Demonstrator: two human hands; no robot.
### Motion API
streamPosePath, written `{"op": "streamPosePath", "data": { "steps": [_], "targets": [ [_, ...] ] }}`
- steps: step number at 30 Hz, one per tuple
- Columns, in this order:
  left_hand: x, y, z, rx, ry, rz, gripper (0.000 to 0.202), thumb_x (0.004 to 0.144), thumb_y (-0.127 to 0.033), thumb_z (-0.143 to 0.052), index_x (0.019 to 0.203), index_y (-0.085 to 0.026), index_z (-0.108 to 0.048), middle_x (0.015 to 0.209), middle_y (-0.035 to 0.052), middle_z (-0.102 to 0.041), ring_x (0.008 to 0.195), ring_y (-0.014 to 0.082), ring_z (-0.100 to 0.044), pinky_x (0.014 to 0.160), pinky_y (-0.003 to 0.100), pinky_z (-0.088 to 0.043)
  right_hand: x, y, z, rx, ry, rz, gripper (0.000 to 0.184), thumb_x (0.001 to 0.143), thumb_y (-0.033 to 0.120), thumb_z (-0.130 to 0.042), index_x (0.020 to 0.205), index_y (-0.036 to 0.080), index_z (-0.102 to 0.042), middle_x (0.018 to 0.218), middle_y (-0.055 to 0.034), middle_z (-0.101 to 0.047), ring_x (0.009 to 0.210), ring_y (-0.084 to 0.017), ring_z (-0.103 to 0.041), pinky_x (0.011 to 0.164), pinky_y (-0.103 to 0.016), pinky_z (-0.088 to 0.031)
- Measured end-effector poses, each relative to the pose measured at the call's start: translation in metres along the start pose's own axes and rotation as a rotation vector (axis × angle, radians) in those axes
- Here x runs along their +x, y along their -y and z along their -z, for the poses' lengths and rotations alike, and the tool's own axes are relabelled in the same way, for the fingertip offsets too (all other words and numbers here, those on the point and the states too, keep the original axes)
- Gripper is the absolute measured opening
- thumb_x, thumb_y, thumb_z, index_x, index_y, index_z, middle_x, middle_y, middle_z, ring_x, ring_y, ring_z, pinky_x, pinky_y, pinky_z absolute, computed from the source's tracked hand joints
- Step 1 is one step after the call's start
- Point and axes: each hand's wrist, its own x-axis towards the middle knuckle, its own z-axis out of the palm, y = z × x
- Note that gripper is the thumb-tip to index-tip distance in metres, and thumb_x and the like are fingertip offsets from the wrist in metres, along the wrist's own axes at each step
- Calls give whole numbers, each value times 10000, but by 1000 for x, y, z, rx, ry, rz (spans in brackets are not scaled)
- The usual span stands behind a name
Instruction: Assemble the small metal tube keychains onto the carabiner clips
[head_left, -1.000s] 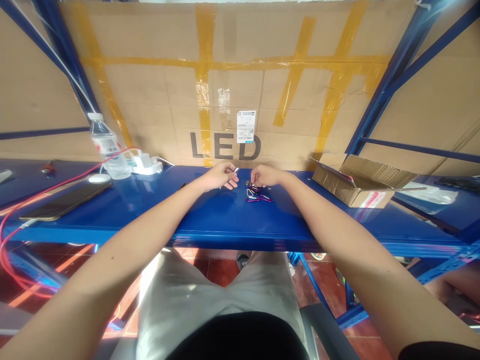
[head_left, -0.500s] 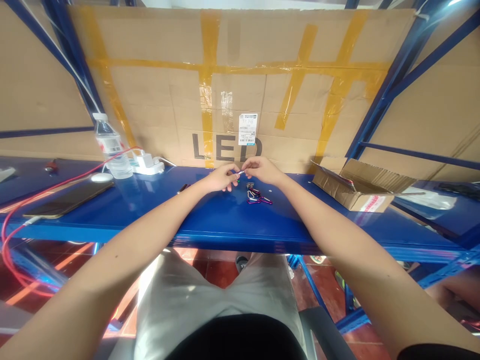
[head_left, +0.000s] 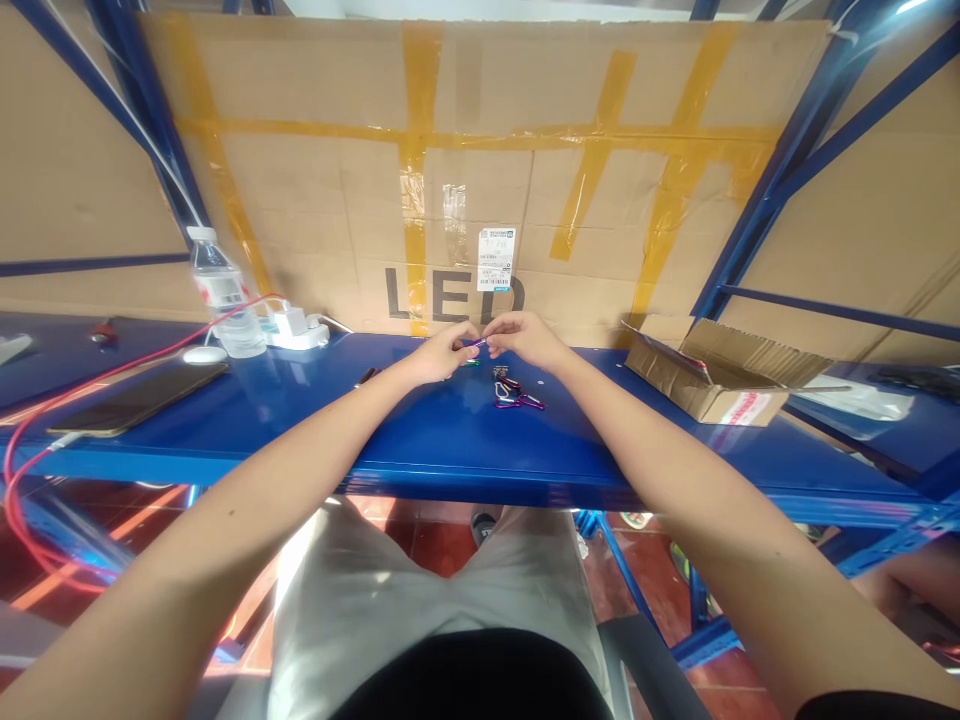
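Above the blue shelf top (head_left: 450, 435), a small purple carabiner (head_left: 478, 343) is pinched between my two hands, mostly covered by the fingertips. My left hand (head_left: 444, 354) grips its left end with thumb and fingers. At the other end, my right hand (head_left: 527, 339) has finger and thumb closed on it. Several carabiners (head_left: 517, 396), purple, red and silver, lie in a loose pile just below my right hand. A bit of something green (head_left: 472, 362) shows under my left hand. Dark slim items (head_left: 366, 377) lie left of it, partly behind my wrist.
At the left stand a water bottle (head_left: 223, 300) and a white charger block (head_left: 294, 325); a phone (head_left: 139, 398) lies nearer with a red cable (head_left: 124, 365). An open cardboard box (head_left: 724, 385) sits at the right. A large cardboard sheet (head_left: 315, 220) rises behind.
The purple carabiner has turned slightly between my fingers and shows more of its purple side. More of the green thing shows below my left hand. Both hands stay nearly in place.
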Motion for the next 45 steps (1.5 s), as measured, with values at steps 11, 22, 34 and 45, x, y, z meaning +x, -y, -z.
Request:
{"op": "streamPosePath", "data": {
  "steps": [11,22,34,45],
  "targets": [
    [3,8,1,172,-73,-217,117,942,-252,-582,1046,-200,-591,739,-26,-521,713,148,-506,706,260,-403,-1,1,-1,76,1,-137,223,782,186,-878,814,128,-666,688,-70,-740,629,-212,-760,600,-328,-666],
    [2,0,-1,366,-90,-201,201,983,-307,-509,864,-189,-621,804,38,-636,784,206,-578,744,313,-429,-5,1,0,-79,97,-120,266,868,327,-815,802,157,-621,647,-33,-694,567,-181,-725,474,-260,-596],
    [2,0,-3,244,-46,-103,176,973,-249,-520,804,-204,-531,727,2,-607,693,174,-542,654,284,-384,-4,-3,0,-198,135,-29,179,916,243,-730,809,172,-604,635,-19,-680,593,-158,-708,455,-220,-568],
    [-3,-4,-1,384,-106,-157,276,1015,-365,-480,822,-193,-576,832,41,-653,794,207,-592,707,317,-414,-7,2,0,-176,176,-49,178,937,263,-718,829,163,-616,629,-24,-686,561,-156,-701,469,-238,-597]
  ]
}}
